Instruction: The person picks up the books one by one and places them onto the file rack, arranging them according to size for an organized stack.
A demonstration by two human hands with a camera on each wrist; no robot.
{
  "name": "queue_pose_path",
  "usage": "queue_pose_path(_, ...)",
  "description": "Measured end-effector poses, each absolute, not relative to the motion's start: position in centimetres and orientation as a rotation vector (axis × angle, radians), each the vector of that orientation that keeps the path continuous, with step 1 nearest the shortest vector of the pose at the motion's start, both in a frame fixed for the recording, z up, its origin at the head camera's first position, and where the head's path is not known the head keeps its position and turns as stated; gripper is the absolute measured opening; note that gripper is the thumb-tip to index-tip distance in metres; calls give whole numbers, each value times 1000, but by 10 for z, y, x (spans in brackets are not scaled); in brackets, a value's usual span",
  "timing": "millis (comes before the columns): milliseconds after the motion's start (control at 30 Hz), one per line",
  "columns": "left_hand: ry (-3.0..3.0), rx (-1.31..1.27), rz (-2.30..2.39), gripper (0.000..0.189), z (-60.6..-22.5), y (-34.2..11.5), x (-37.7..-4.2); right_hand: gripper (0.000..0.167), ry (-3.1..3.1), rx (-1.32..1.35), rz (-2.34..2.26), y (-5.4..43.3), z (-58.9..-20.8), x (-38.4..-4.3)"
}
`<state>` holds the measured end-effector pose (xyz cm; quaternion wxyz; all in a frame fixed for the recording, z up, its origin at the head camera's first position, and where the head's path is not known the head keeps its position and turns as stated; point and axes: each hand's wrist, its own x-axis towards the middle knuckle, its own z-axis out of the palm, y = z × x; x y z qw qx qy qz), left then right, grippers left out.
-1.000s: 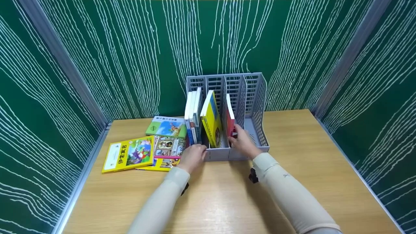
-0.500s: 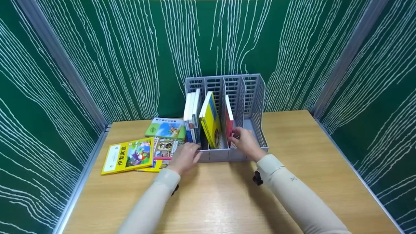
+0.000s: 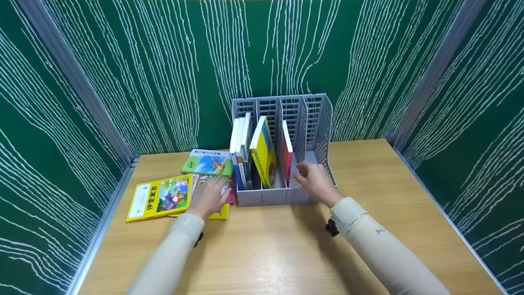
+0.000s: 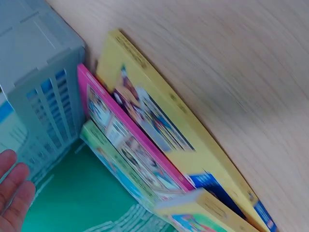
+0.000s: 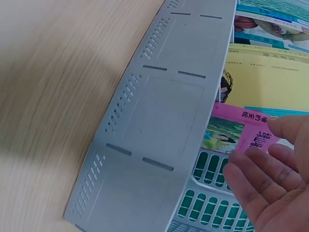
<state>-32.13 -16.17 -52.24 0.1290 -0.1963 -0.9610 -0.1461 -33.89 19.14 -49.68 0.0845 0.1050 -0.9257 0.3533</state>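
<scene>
In the head view, my left hand (image 3: 208, 196), fingers extended, hangs over the loose books left of the grey file rack (image 3: 266, 198). Below it lie a pink-edged book (image 4: 128, 137), a yellow book (image 4: 169, 128) and a green-and-blue book (image 3: 208, 162). Another yellow book (image 3: 159, 199) with a cartoon cover overlaps them on the left. My right hand (image 3: 317, 183) is at the front of the rack with loosely bent, empty fingers. It is beside the thin pink book (image 5: 226, 129) standing in the third compartment; thumb and book overlap in the right wrist view.
Several white-edged books (image 3: 240, 153) stand in the rack's leftmost compartment. A yellow book (image 3: 266, 162) leans in the second one. Green walls with white wavy lines enclose the wooden table (image 3: 262, 254) at the back and sides.
My left hand has moved left from the rack's front edge to over the loose books. My right hand has let go of the pink book and drawn slightly right; the book stays standing.
</scene>
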Motion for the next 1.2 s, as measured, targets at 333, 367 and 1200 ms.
queue_pose_path(333,-2805,-405,-481,39,-524,-208,-325,36,-2801,332,905,210,-506,-333)
queue_pose_path(367,-2808,-393,-485,39,-524,-212,-326,37,-2803,333,898,211,-507,-333)
queue_pose_path(1200,-3007,219,-526,57,-540,-300,-331,42,-2981,322,570,221,-537,-327)
